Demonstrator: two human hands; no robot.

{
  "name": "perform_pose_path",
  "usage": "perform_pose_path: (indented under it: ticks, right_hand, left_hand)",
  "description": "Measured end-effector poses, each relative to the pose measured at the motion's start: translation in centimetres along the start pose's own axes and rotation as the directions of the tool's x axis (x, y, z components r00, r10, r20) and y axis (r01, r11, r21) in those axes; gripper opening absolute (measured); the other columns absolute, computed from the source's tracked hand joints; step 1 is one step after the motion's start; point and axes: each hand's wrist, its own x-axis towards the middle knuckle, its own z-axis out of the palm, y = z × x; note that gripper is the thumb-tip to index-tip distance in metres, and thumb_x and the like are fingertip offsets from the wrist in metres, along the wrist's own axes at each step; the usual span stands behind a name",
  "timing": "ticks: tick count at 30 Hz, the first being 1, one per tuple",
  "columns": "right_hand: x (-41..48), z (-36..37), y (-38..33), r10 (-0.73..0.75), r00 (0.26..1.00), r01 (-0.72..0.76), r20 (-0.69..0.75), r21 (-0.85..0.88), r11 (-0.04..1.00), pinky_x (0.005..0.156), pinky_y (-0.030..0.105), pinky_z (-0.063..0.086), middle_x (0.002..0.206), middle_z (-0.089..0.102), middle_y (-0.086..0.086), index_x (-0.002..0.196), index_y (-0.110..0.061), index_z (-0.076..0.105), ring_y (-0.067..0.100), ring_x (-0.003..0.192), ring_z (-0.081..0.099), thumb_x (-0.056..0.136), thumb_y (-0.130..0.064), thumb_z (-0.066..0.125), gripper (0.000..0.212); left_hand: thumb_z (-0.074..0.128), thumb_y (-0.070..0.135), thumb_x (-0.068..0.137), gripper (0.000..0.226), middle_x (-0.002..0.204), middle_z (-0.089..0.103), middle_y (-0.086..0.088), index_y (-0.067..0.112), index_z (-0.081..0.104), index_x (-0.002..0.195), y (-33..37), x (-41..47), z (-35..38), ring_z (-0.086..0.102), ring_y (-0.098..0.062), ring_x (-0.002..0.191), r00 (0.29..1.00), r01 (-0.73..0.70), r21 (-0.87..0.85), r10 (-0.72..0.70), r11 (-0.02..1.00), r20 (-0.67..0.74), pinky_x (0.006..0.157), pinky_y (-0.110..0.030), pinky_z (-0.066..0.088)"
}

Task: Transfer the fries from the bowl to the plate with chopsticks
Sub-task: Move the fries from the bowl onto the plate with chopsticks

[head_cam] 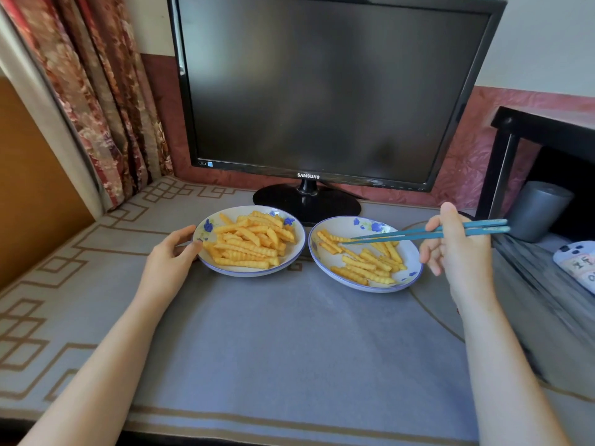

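Two white dishes with blue flowers stand side by side on the grey cloth. The left dish is heaped with crinkle-cut fries. The right dish holds a thinner scatter of fries. My left hand grips the left dish by its left rim. My right hand holds teal chopsticks that point left over the right dish. Their tips hover close together above its far left part, with no fry between them.
A dark Samsung monitor on a black foot stands just behind the dishes. A patterned curtain hangs at the left. At the right are a black shelf frame, a grey cup and a white controller.
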Motion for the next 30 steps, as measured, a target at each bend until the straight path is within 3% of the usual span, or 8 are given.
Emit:
perform_pose_path:
  ticks: [5,10,20,30]
  right_hand:
    - [-0.5,0.5,-0.4,-0.025,0.997,0.028,-0.072,0.049,0.998,0.033,0.018,0.026,0.036,0.05,0.008,0.066,-0.01,0.048,0.017,0.025,0.035,0.102,-0.037,0.04,0.045]
    - [-1.8,1.7,-1.9,-0.02,0.996,0.037,-0.089,0.187,0.982,0.034,0.016,0.026,0.036,0.05,0.007,0.067,-0.011,0.044,0.016,0.026,0.037,0.102,-0.032,0.039,0.042]
    - [-5.6,5.9,-2.2,-0.074,0.981,0.029,0.18,0.237,0.971,0.039,0.024,0.026,0.04,0.052,0.009,0.066,-0.011,0.046,0.019,0.029,0.041,0.103,-0.029,0.035,0.043]
    - [-6.6,7.0,-1.2,-0.111,0.938,0.043,0.328,0.205,0.978,0.04,0.018,0.031,0.046,0.056,0.015,0.067,-0.014,0.049,0.025,0.035,0.048,0.096,-0.038,0.04,0.038]
  left_hand:
    - [0.056,0.018,0.093,0.031,0.114,0.065,-0.001,0.021,0.06,0.124,-0.1,0.1,-0.1,0.064,-0.022,0.1,1.0,0.003,-0.007,-0.003,1.0,0.004,0.097,-0.039,0.047]
    - [0.055,0.016,0.093,0.032,0.111,0.063,0.002,0.02,0.059,0.125,0.1,-0.1,0.1,0.063,-0.019,0.095,1.0,-0.006,0.0,0.006,1.0,-0.006,0.085,-0.028,0.042]
    - [0.056,0.018,0.093,0.033,0.117,0.064,0.001,0.02,0.059,0.126,-0.3,0.2,0.0,0.064,-0.02,0.101,1.0,-0.001,0.006,0.001,1.0,-0.002,0.088,-0.029,0.043]
    - [0.055,0.019,0.093,0.034,0.121,0.064,-0.002,0.02,0.058,0.127,-0.3,0.2,0.0,0.063,-0.02,0.104,1.0,-0.007,0.015,0.007,1.0,0.002,0.09,-0.03,0.044]
